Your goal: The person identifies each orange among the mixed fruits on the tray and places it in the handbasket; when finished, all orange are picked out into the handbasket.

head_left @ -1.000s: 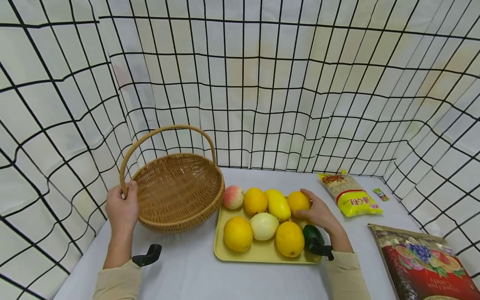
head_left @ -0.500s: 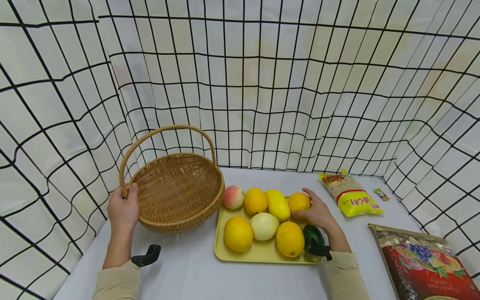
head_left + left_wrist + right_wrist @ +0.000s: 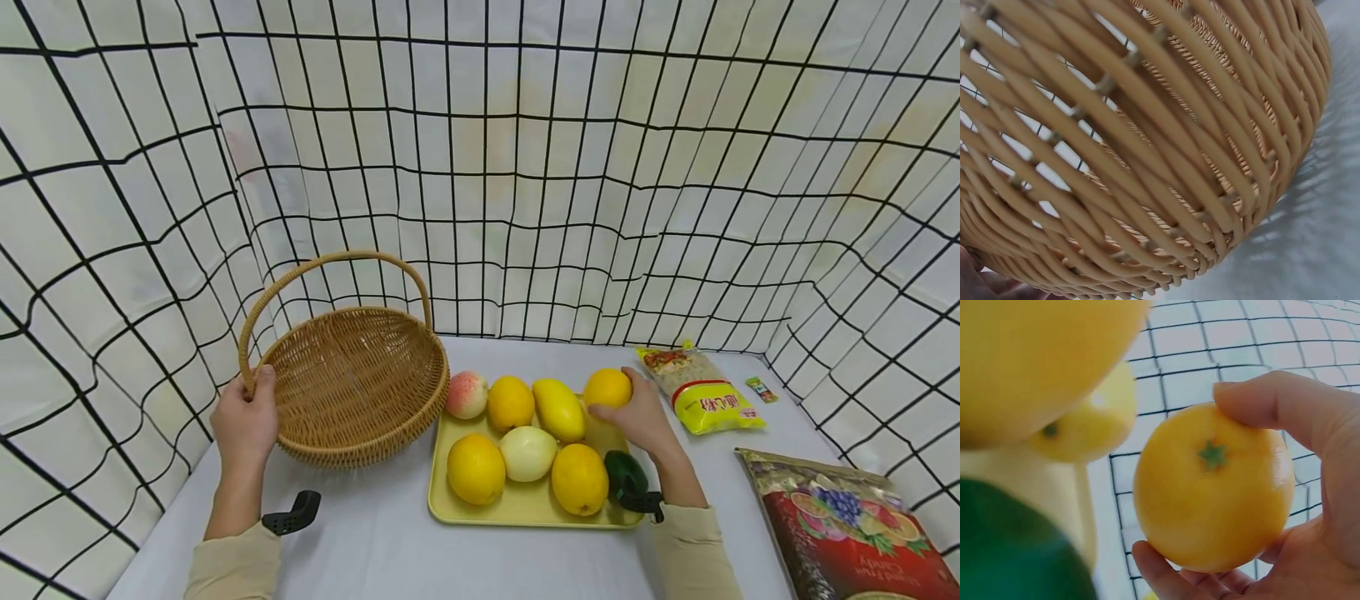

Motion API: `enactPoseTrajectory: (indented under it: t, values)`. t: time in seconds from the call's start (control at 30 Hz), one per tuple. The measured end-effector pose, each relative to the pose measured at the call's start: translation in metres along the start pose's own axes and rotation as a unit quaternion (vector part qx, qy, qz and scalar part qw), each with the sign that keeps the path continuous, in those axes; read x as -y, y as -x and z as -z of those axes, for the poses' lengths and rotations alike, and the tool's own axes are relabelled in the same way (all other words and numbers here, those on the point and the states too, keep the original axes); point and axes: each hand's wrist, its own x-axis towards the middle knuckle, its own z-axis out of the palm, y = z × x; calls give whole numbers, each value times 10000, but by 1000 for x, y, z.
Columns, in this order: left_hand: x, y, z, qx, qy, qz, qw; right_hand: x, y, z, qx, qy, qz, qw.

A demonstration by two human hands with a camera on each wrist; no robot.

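A white cloth backdrop (image 3: 465,142) gridded with black lines surrounds a table spread in plain white (image 3: 360,554). At left, a round brown wicker basket with a tall arched handle (image 3: 360,383) leans, its mouth turned toward the person. A red candy bag printed with fruit (image 3: 862,525) lies near right, partly out of frame. Between them sits a rectangular pale-yellow tray (image 3: 525,505). Beyond the red bag lies a yellow-and-clear food bag (image 3: 701,390).

The left hand (image 3: 246,417) grasps the foot of the basket's handle. The right hand (image 3: 645,417) holds a round orange fruit with a green star-shaped stem mark (image 3: 1213,494) between thumb and fingers, over the tray's far right corner.

Two large yellow-orange fruits (image 3: 476,468) flank a pale whitish-green fruit (image 3: 528,453) on the tray; a dark green fruit (image 3: 624,467) sits at their right. Behind are an elongated yellow fruit (image 3: 559,410), another round orange fruit (image 3: 511,403) and, beside the basket, a pink-and-cream peach (image 3: 467,394). Smallest is a green-and-red packet (image 3: 762,389) at far right.
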Motion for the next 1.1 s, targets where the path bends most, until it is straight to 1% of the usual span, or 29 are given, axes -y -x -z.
enactPoseTrajectory:
  t: [0.2, 0.27, 0.4, 0.5, 0.73, 0.97, 1.1]
  values:
    - [0, 1, -2, -318, -86, -118, 9994, 16, 8, 6, -193, -416, 155, 9988]
    - [-1, 2, -2, -420, -106, -153, 9989, 21, 9, 5, -190, -552, 226, 9980]
    - [-1, 2, -2, -533, -109, -191, 9983, 31, 13, 0, -50, -820, 336, 9961]
    - [0, 3, -3, -620, -97, -268, 9977, 40, 17, -6, 78, -951, 381, 9947]
    - [3, 2, -2, -782, -234, -396, 9959, 61, 26, -26, 92, -864, 714, 9937]
    - [4, 3, -2, -897, -180, -411, 9950, 75, 34, -48, 239, -1200, 959, 9878]
    - [4, 3, -3, -1085, -155, -560, 9924, 82, 38, -59, 272, -1346, 1122, 9841]
